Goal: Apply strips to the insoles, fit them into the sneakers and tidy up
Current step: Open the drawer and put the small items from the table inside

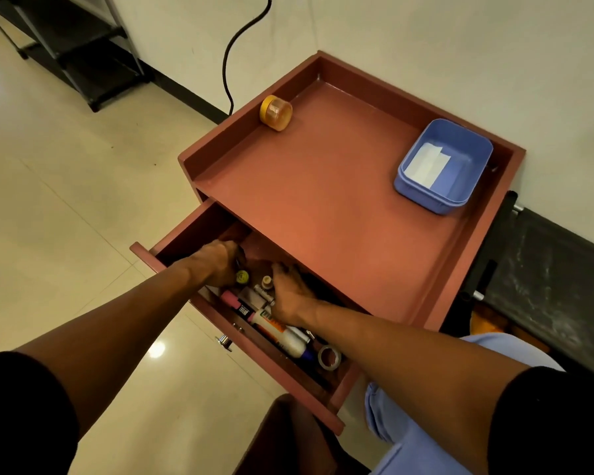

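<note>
Both hands reached into the open drawer [172,248] among markers [275,329], probably searching; the left hand [216,264] seemed to grip a small thing, but the right hand's [288,296] grip I could not tell.

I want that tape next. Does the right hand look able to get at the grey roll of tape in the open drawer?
Probably yes: the grey roll of tape lies uncovered at the drawer's near end, beside the right forearm; the right hand would only need to draw back.

Left hand [220,262] fingers go under the cabinet surface [323,200] overhang, so grip can't be read. Right hand [290,293] fingertips likewise lost in shadow at 12 o'clock of drawer [172,248]. Marker [275,329] labels too small/blurred to read. Back of drawer hidden. Tape roll [329,357] partly behind right forearm. Both upper arms cut off by frame's bottom edge.
</note>
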Motion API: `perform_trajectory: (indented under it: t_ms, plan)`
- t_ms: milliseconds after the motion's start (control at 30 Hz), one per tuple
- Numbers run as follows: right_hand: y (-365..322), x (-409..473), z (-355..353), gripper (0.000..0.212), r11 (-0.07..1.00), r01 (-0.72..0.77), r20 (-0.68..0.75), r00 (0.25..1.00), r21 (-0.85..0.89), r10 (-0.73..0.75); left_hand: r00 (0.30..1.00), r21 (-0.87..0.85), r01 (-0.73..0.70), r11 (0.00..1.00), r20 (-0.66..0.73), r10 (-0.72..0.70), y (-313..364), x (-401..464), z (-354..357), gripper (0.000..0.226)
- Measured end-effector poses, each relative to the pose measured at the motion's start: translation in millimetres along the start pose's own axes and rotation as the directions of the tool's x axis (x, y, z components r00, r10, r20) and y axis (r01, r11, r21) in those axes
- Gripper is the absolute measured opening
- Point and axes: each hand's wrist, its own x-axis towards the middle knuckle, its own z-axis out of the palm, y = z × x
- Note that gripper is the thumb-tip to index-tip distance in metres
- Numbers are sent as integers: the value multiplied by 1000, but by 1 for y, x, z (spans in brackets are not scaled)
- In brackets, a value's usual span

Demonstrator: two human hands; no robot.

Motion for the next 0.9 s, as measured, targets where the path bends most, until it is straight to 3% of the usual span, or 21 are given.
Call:
perform_trajectory:
  t_ms: [167,367,500,667,767,900]
  plan:
    - [-4,-31,-11,70,986,-8,27,1000,-167,13,997,15,-50,999,-66,51,-6,-12,-15,50]
    - [-5,-61,-26,50,974,5,49,999,-226,6,988,92,-110,990,-100,119,-5,-33,-19,49]
    - [0,-63,-29,51,978,-8,52,998,-208,19,983,177,-130,976,-105,150,1,-30,-5,56]
    - [6,-52,-27,51,986,36,45,999,-163,-29,985,200,-136,970,-82,155,4,-10,15,47]
    - [7,-38,-24,42,994,65,-9,998,-93,-66,987,182,-134,974,-58,147,-3,4,25,48]
    - [8,-24,-18,45,998,68,-38,997,-17,-68,989,56,-146,988,-10,146,-12,16,29,28]
